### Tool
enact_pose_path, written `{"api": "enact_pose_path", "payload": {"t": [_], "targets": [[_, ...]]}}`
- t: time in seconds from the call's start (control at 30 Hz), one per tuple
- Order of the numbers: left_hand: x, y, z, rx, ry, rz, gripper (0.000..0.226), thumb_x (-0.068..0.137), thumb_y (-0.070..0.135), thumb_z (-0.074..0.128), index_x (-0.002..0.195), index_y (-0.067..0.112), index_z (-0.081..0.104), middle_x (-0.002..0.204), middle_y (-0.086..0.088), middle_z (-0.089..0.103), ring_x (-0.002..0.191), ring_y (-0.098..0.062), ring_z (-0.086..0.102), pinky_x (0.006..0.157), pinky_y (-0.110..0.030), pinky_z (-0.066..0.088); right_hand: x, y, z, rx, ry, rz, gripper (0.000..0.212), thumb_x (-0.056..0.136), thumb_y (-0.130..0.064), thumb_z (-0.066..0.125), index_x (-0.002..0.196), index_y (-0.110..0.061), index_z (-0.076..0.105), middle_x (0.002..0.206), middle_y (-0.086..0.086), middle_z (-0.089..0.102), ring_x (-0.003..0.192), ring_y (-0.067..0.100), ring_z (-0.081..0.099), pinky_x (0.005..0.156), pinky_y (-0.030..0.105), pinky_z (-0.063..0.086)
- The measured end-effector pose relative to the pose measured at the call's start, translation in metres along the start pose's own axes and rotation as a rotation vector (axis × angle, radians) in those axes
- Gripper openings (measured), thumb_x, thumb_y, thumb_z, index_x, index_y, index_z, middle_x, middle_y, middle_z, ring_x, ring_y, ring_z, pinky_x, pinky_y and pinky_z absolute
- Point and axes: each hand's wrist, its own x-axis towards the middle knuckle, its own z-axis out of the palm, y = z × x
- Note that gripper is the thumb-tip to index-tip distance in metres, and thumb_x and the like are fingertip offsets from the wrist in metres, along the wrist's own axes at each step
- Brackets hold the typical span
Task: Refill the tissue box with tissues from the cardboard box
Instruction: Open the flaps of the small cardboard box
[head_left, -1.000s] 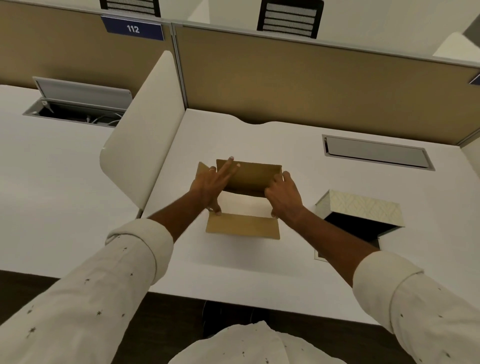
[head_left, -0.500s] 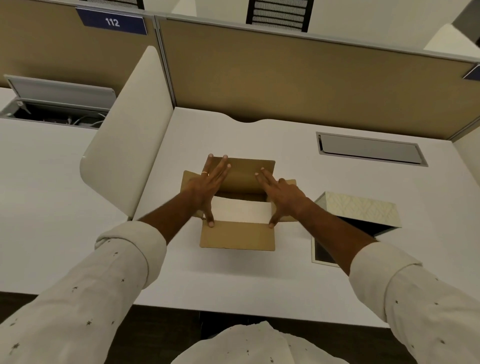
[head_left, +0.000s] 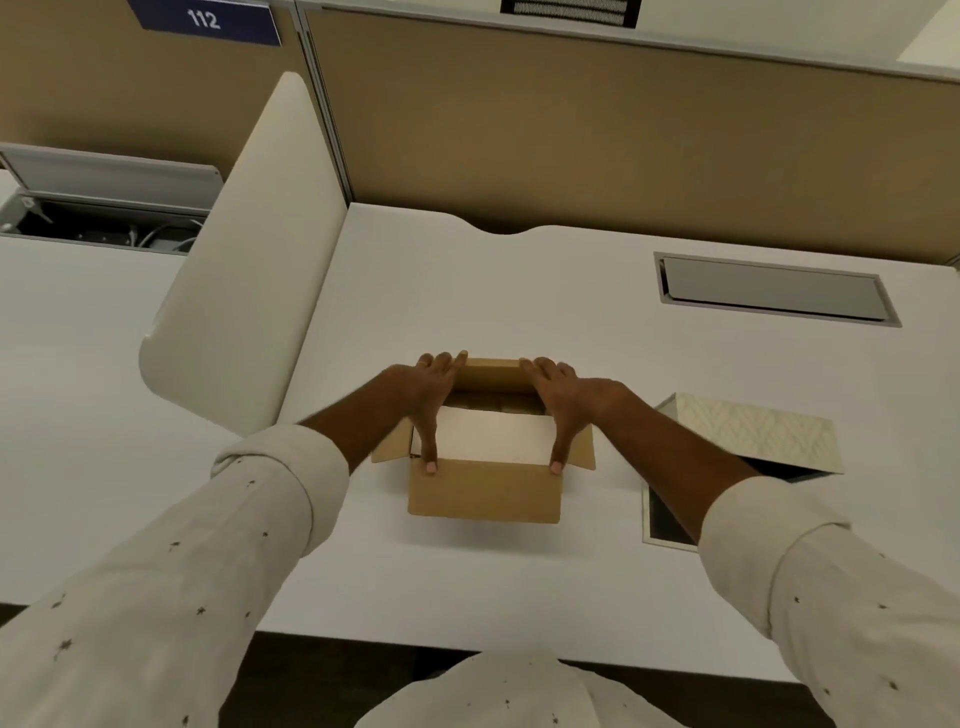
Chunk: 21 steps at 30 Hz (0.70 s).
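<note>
With both hands spread flat, I press the left hand and right hand on the cardboard box flaps to keep it open and expose the white tissues. At my right the tissue box waits, tilted open over its base, near enough for a short transfer.

The cardboard box is sitting open mid-desk, flaps splayed outward, a white tissue pack lying flat inside. To its right, well apart, the cream patterned tissue box is tilting, its dark open underside showing.
</note>
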Motion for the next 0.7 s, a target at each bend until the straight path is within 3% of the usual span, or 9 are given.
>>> {"api": "enact_pose_path", "payload": {"t": [0.2, 0.37, 0.53, 0.63, 0.7], "targets": [[-0.004, -0.015, 0.026, -0.111, 0.107, 0.147, 0.162, 0.048, 0.056, 0.092, 0.155, 0.025, -0.027, 0.165, -0.005, -0.006, 0.152, -0.035, -0.003, 0.109, -0.058, 0.043, 0.009, 0.007, 0.003, 0.049, -0.025, -0.036, 0.171, 0.042, -0.049, 0.102, 0.157, -0.024, -0.022, 0.168, 0.007, -0.009, 0.155, 0.039, 0.001, 0.118, 0.064, 0.029], [-0.004, -0.021, 0.034, -0.152, 0.185, 0.189, 0.156, 0.048, 0.056, 0.088, 0.156, 0.026, -0.02, 0.162, 0.0, 0.001, 0.149, -0.03, 0.003, 0.101, -0.053, 0.051, 0.015, 0.019, 0.009, 0.126, -0.015, -0.094, 0.17, 0.04, -0.054, 0.1, 0.157, -0.029, -0.021, 0.167, 0.005, -0.009, 0.154, 0.038, 0.002, 0.119, 0.062, 0.028], [-0.006, -0.025, 0.025, -0.176, 0.16, 0.196, 0.159, 0.047, 0.061, 0.092, 0.158, 0.026, -0.016, 0.164, -0.003, 0.003, 0.151, -0.031, 0.006, 0.106, -0.056, 0.046, 0.018, 0.029, 0.012, 0.176, -0.016, -0.155, 0.166, 0.045, -0.057, 0.098, 0.157, -0.032, -0.022, 0.169, 0.003, -0.014, 0.156, 0.034, -0.008, 0.123, 0.061, 0.02], [-0.006, -0.031, 0.013, -0.152, 0.086, 0.19, 0.162, 0.044, 0.07, 0.09, 0.159, 0.028, -0.015, 0.169, -0.003, -0.009, 0.155, -0.031, -0.003, 0.117, -0.063, 0.03, 0.013, 0.029, 0.008, 0.21, 0.042, -0.147, 0.145, 0.06, -0.057, 0.092, 0.162, -0.024, -0.007, 0.171, 0.004, -0.008, 0.156, 0.033, -0.011, 0.124, 0.063, 0.011], [-0.009, -0.035, 0.002, -0.111, 0.144, 0.2, 0.147, 0.054, 0.075, 0.083, 0.161, 0.025, -0.004, 0.17, -0.004, -0.008, 0.155, -0.031, -0.001, 0.122, -0.063, 0.019, 0.01, 0.02, 0.007, 0.275, 0.295, -0.167, 0.107, 0.076, -0.047, 0.086, 0.159, -0.018, 0.023, 0.167, 0.008, 0.017, 0.155, 0.034, 0.012, 0.123, 0.053, 0.022]]}}
